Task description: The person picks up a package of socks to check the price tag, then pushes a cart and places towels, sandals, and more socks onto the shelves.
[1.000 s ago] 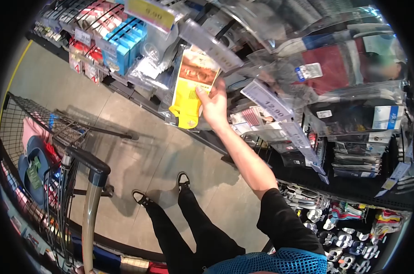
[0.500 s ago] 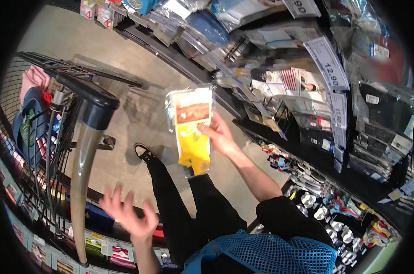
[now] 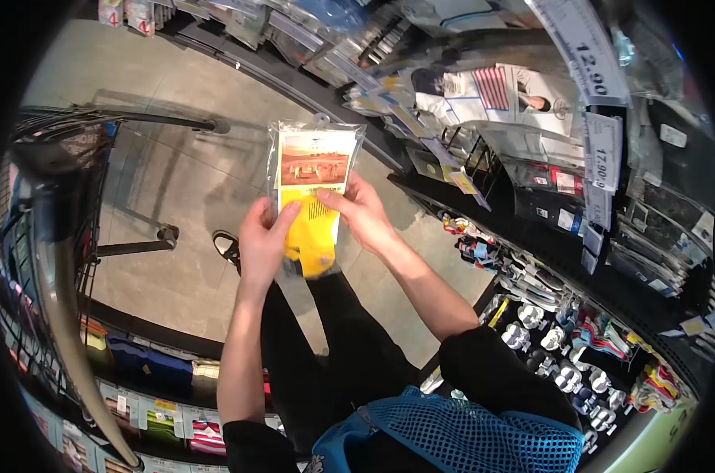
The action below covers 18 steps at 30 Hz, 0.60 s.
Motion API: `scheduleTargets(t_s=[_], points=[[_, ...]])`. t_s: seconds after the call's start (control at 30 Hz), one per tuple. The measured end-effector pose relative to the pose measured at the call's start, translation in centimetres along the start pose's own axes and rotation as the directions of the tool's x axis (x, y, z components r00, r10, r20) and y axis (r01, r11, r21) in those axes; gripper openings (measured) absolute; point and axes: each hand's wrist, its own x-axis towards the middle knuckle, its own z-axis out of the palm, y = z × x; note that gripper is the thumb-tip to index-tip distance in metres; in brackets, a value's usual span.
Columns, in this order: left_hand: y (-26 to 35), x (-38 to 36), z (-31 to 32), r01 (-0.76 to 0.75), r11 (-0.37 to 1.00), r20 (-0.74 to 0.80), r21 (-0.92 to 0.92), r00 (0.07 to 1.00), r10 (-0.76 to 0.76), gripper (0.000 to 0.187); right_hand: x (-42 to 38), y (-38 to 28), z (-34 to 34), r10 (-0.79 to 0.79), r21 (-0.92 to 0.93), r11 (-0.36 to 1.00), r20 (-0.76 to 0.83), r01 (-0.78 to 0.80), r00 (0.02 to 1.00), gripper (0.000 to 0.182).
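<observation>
A clear plastic packet of yellow socks is upright in front of me, with a printed card at its top showing a reddish-brown picture. My left hand grips its left edge, thumb lying on the yellow part. On the opposite edge, my right hand is closed with its thumb pressed on the front. The fingers behind the packet are hidden. Below it show my black trousers and one black shoe.
A shopping cart with a long handle stands at my left. Shelves of packaged clothing with price labels run along the right. Several socks hang at lower right. Folded textiles line the lower left. A blue mesh bag hangs against me.
My left hand has come up from beside the cart handle, where it was spread and bare, and taken hold of the packet's left side. The cart appears further left.
</observation>
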Motion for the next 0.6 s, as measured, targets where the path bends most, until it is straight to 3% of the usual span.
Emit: scheduleTargets(t_s=[0.1,0.13,0.2,0.27,0.3,0.33,0.4,0.47,0.53,0.6], points=[[-3.0,2.5,1.0,-0.003,0.957,0.095,0.292,0.995,-0.026,0.027,0.1,2.0,-2.2,-0.036,0.064,0.997,-0.095,0.043,0.995,0.041],[-4.0,3.4,1.5,0.011,0.956,0.095,0.293,0.995,-0.040,0.027,0.1,2.6,-3.0,-0.054,0.109,0.991,-0.153,0.071,0.987,0.041],[-5.9,4.8,2.3,0.067,0.884,0.072,0.463,0.991,-0.113,0.033,0.1,3.9,-4.9,0.025,0.180,0.984,-0.181,0.008,0.983,0.040],[-8.2,6.0,3.2,0.072,0.927,0.077,0.368,0.991,-0.107,0.037,0.8,5.4,-7.3,-0.080,0.138,0.982,-0.290,0.125,0.954,0.037],[-9.1,6.3,3.4,-0.181,0.757,0.071,0.627,0.982,0.176,0.040,1.0,5.8,-8.6,-0.065,0.176,0.976,-0.337,0.131,0.939,0.037],[-9.3,6.6,3.9,-0.358,0.451,0.148,0.817,0.887,0.437,0.044,1.5,6.5,-10.5,-0.060,0.172,0.977,-0.344,0.125,0.937,0.037],[-8.0,8.0,5.3,-0.356,0.477,0.180,0.804,0.909,0.375,0.049,2.6,7.9,-14.4,-0.160,0.032,0.981,-0.406,0.189,0.900,0.035],[-7.0,10.0,8.0,-0.349,0.656,0.194,0.669,0.934,0.299,0.053,3.2,7.5,-17.0,-0.178,0.022,0.979,-0.412,0.205,0.894,0.036],[-5.2,11.4,11.5,-0.252,0.912,0.238,0.324,0.955,0.180,0.061,4.2,7.3,-19.1,-0.120,0.072,0.982,-0.487,0.177,0.865,0.039],[-5.2,12.8,14.5,-0.106,0.994,0.279,0.000,0.955,0.102,0.072,5.7,7.5,-21.3,-0.145,0.018,0.983,-0.528,0.181,0.837,0.043]])
